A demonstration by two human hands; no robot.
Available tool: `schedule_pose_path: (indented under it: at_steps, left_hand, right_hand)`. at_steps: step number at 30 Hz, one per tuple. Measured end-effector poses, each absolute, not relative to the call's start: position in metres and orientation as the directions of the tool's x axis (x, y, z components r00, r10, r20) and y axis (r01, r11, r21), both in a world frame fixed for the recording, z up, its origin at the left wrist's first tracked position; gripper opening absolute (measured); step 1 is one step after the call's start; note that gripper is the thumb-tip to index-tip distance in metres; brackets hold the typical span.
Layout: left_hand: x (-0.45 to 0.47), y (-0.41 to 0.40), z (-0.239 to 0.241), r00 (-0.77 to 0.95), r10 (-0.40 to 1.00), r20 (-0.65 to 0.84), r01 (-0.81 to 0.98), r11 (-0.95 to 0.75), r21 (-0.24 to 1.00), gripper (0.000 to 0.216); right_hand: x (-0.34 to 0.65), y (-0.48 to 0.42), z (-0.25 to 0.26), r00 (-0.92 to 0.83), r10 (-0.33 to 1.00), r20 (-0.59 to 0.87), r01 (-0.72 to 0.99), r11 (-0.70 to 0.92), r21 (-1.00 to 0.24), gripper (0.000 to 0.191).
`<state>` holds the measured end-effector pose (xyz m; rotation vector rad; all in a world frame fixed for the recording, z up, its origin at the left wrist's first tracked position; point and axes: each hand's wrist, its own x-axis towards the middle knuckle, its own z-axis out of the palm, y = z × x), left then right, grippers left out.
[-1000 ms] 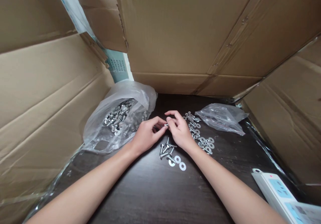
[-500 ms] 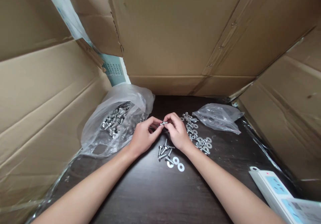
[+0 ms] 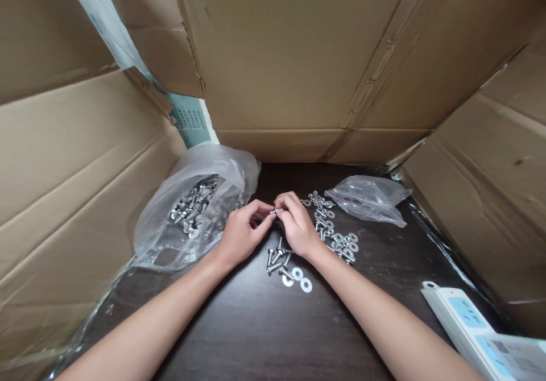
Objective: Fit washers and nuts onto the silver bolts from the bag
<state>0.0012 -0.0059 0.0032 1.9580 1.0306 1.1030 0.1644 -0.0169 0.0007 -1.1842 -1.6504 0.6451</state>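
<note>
Between the fingertips of both hands is a small metal bolt [image 3: 275, 211], mostly covered by the fingers. My left hand [image 3: 244, 228] pinches it from the left, and my right hand [image 3: 297, 226] grips it from the right. Whether a nut or washer sits on it I cannot make out. Just below the hands lie several loose bolts [image 3: 278, 257] in a small group, with a few flat washers [image 3: 306, 285] beside them. Right of my right hand spreads a pile of nuts, bolts and washers [image 3: 336, 239].
A clear plastic bag [image 3: 147, 227] full of bolts stands open at the left. Another clear bag [image 3: 369, 196] lies flat at the back right. A white power strip [image 3: 443, 307] is at the lower right. Cardboard walls [image 3: 298, 57] enclose the dark table [image 3: 239, 335].
Both hands stay together at the bolt, and the fingers of my right hand have shifted slightly over it. The whole view has moved a little.
</note>
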Motion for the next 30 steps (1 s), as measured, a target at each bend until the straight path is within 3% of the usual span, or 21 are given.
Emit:
schedule_pose_path:
  at_steps: [30]
  left_hand:
    - [0.0010,-0.0064,0.0030,0.389,0.800,0.458,0.354,-0.588,0.727,0.005]
  right_hand:
    - [0.1637,-0.0133,-0.0038,-0.008,0.944,0.331,0.352,0.312,-0.882,0.034]
